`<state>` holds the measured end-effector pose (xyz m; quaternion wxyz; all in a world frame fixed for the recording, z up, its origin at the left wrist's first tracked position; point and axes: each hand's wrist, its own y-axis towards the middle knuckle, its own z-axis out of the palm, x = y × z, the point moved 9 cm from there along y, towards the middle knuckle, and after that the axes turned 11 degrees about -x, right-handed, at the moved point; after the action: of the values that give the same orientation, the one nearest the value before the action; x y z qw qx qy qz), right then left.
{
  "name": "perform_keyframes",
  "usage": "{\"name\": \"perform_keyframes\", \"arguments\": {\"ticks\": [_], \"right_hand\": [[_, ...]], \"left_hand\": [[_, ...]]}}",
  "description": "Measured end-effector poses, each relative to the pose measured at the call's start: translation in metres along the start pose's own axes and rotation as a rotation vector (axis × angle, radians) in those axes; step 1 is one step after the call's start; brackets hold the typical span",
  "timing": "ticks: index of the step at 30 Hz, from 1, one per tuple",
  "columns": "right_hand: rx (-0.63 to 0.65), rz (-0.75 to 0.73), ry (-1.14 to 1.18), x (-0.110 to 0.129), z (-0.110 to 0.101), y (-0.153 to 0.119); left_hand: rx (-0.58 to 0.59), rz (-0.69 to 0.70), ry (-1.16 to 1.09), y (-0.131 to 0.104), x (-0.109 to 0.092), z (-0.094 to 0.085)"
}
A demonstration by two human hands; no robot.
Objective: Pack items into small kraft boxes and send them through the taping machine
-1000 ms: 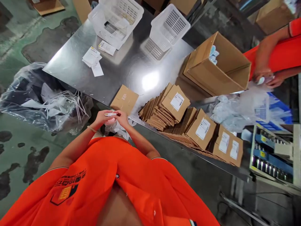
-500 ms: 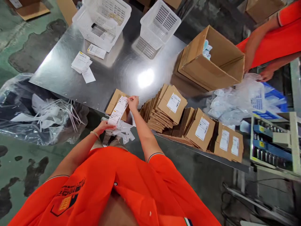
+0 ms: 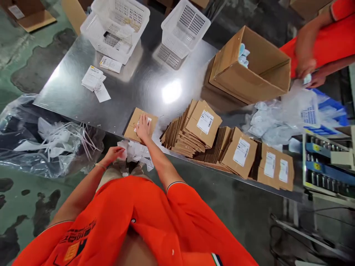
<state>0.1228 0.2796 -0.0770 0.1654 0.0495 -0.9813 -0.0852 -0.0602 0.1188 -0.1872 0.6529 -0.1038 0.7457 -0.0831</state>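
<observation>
My right hand [image 3: 143,129] lies with its fingers stretched over a white shipping label, pressing on a flat cardboard box [image 3: 132,130] at the table's front edge. Most of the label [image 3: 149,120] is hidden under that hand. My left hand [image 3: 114,153] is closed at the fingertips on a piece of white label backing paper [image 3: 123,149], just off the table edge. More crumpled white paper scraps [image 3: 140,151] hang beside it, in front of my legs. To the right of my right hand stands a leaning stack of folded cardboard boxes [image 3: 184,133], its front one labelled [image 3: 205,121].
Further labelled boxes [image 3: 240,151] line the front edge rightward. Label sheets [image 3: 93,78] lie at the back left near white baskets [image 3: 116,48]. A large open carton [image 3: 227,74] stands back right, beside a co-worker's hands [image 3: 306,68]. A plastic waste bag [image 3: 55,162] sits left.
The long label strip held between both hands is gone from view; a label now lies on the box under my right hand. My left hand has moved slightly left and down.
</observation>
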Motion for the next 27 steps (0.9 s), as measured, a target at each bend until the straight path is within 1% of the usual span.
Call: {"name": "perform_keyframes", "arguments": {"ticks": [2,4,6,7,9,11,12,13,14,15,16,17,19,20,21,22,23,24,25,26,27], "right_hand": [[-0.126,0.216,0.054,-0.030,-0.019,-0.005],[-0.249,0.397,0.125,-0.058,-0.037,-0.018],[-0.275,0.512,0.196,-0.073,-0.040,-0.035],[-0.265,0.556,0.224,-0.074,-0.038,-0.044],[-0.271,0.600,0.272,-0.066,-0.033,-0.058],[-0.329,0.584,0.311,-0.052,-0.036,-0.065],[-0.360,0.556,0.328,-0.045,-0.043,-0.065],[-0.386,0.505,0.341,-0.040,-0.054,-0.063],[-0.406,0.436,0.343,-0.038,-0.071,-0.058],[-0.424,0.358,0.330,-0.041,-0.093,-0.053],[-0.453,0.279,0.304,-0.049,-0.121,-0.048],[-0.490,0.204,0.270,-0.063,-0.154,-0.044],[-0.603,0.156,0.203,-0.110,-0.229,-0.041],[-0.658,0.161,0.184,-0.137,-0.265,-0.042],[-0.698,0.196,0.180,-0.163,-0.296,-0.043],[-0.731,0.262,0.179,-0.186,-0.321,-0.046],[-0.789,0.320,0.166,-0.201,-0.339,-0.052],[-0.835,0.349,0.164,-0.205,-0.347,-0.058],[-0.862,0.335,0.177,-0.197,-0.344,-0.064],[-0.836,0.273,0.213,-0.176,-0.328,-0.067],[-0.761,0.174,0.275,-0.146,-0.301,-0.070]], "left_hand": [[-0.078,0.017,0.011,0.021,-0.019,-0.005],[-0.170,0.017,0.021,0.040,-0.037,-0.007],[-0.229,0.014,0.036,0.052,-0.054,-0.006],[-0.236,0.012,0.041,0.055,-0.060,-0.004],[-0.235,0.015,0.043,0.055,-0.069,-0.001],[-0.224,0.026,0.037,0.048,-0.075,-0.001],[-0.207,0.037,0.018,0.043,-0.077,-0.001],[-0.182,0.052,-0.014,0.037,-0.081,-0.002],[-0.155,0.068,-0.054,0.031,-0.084,-0.002],[-0.128,0.084,-0.095,0.025,-0.088,-0.002],[-0.102,0.096,-0.132,0.019,-0.092,-0.002],[-0.075,0.102,-0.161,0.013,-0.096,-0.001],[-0.018,0.103,-0.183,0.003,-0.102,0.002],[0.012,0.104,-0.194,-0.002,-0.105,0.004],[0.038,0.106,-0.210,-0.007,-0.108,0.006],[0.053,0.111,-0.231,-0.012,-0.112,0.008],[0.057,0.114,-0.256,-0.017,-0.115,0.008],[0.053,0.112,-0.283,-0.022,-0.117,0.009],[0.043,0.109,-0.310,-0.027,-0.119,0.009],[0.028,0.104,-0.338,-0.031,-0.121,0.008],[0.007,0.097,-0.368,-0.035,-0.121,0.007]]}}
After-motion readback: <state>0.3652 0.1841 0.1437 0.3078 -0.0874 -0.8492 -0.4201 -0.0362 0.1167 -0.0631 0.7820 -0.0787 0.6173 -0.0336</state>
